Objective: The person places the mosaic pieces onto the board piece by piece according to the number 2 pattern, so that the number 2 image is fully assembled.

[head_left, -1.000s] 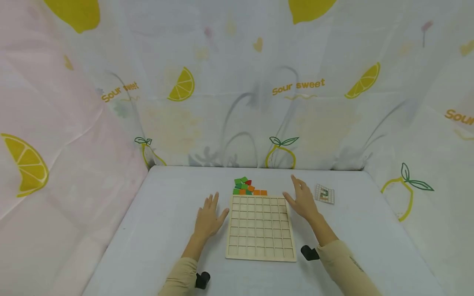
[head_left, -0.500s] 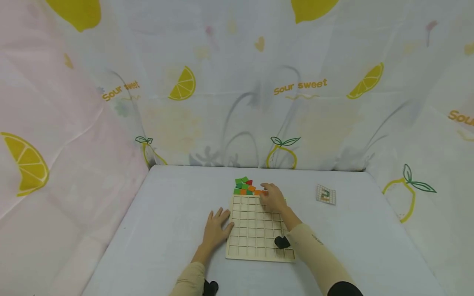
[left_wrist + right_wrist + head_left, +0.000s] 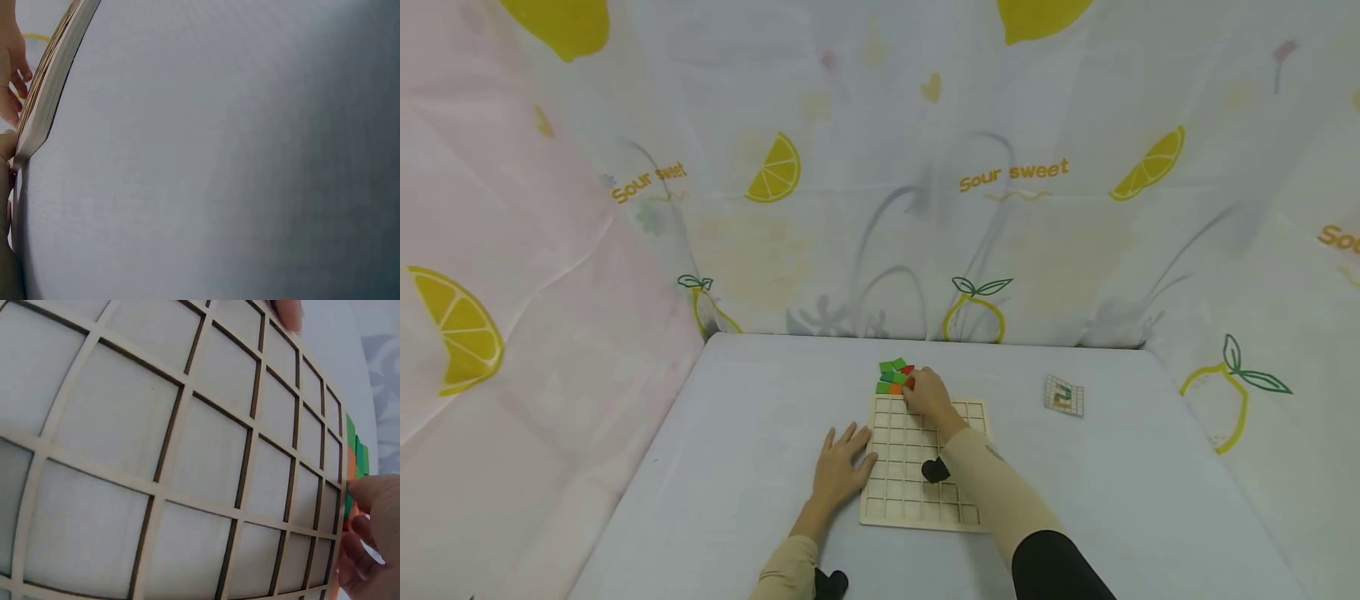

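Observation:
A wooden grid board (image 3: 898,479) with square cells lies flat on the white table. My left hand (image 3: 841,471) rests at its left side, fingers spread and thumb at the rim; the left wrist view shows the board's edge (image 3: 53,94) close by. Across the board reaches my right hand (image 3: 927,393), its fingers bent down at a cluster of small tiles just past the far rim. Green tiles (image 3: 893,366), an orange tile (image 3: 896,388) and a red tile (image 3: 907,369) show beside it. In the right wrist view the thumb and fingertips (image 3: 356,544) are right at the tiles; I cannot tell if one is pinched.
A small card (image 3: 1063,396) with a grid and a printed figure lies on the table (image 3: 737,433), right of the board. Behind stands a lemon-patterned cloth backdrop (image 3: 857,242). Black pieces (image 3: 934,471) hang at both wrists.
The right hand has come from beside the board's right edge leftward to the tiles, now covering the orange ones. The left hand has moved slightly nearer and onto the board's left rim.

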A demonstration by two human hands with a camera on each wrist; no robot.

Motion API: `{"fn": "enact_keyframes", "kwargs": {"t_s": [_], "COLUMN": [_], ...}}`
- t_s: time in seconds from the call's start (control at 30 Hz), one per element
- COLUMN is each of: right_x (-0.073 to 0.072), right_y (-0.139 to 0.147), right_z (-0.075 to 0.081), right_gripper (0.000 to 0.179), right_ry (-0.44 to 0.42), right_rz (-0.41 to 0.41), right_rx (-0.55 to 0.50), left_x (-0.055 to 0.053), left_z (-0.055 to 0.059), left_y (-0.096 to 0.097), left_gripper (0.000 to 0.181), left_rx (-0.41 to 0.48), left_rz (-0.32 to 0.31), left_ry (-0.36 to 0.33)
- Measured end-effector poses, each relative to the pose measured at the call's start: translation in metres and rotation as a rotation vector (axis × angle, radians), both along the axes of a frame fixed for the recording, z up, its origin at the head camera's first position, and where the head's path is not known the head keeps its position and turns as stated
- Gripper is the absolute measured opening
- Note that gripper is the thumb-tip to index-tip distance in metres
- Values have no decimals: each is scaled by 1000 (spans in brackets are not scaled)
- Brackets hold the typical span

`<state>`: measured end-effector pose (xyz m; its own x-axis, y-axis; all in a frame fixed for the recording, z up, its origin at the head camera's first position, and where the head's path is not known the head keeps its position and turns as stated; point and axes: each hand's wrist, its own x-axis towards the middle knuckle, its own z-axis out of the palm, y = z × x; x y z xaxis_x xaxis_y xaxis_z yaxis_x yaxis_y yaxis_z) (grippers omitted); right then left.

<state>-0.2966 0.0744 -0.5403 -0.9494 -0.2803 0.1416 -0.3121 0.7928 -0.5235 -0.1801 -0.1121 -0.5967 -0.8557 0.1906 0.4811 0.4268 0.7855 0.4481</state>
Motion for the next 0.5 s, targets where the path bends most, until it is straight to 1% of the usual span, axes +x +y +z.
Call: {"fn": "enact_keyframes", "kwargs": {"t_s": [0.07, 0.13, 0.23, 0.3, 0.33, 0.5], "right_x": [-1, -2, -3, -3, -4, -6], "right_y": [-3, -6, -10, -11, -11, -9], "right_z": [4, 10, 17, 20, 20, 14], "right_gripper": [13, 15, 15, 14, 14, 22], "right_ry": [-58, -127, -220, -264, -274, -243], "right_rz": [-6, -29, -72, -104, -112, -100], "right_rx": [32, 44, 45, 30, 22, -21], "left_x": [1, 1, 2, 2, 2, 3], "left_z": [1, 2, 2, 2, 2, 3], "left_y": [0, 0, 0, -1, -1, 0], "left_gripper": [42, 43, 44, 45, 46, 46], "left_rx": [-2, -2, -10, -17, -18, -24], "left_rz": [-2, -3, -1, 2, 1, -1], "left_ry": [-1, -4, -9, -5, 0, 26]}}
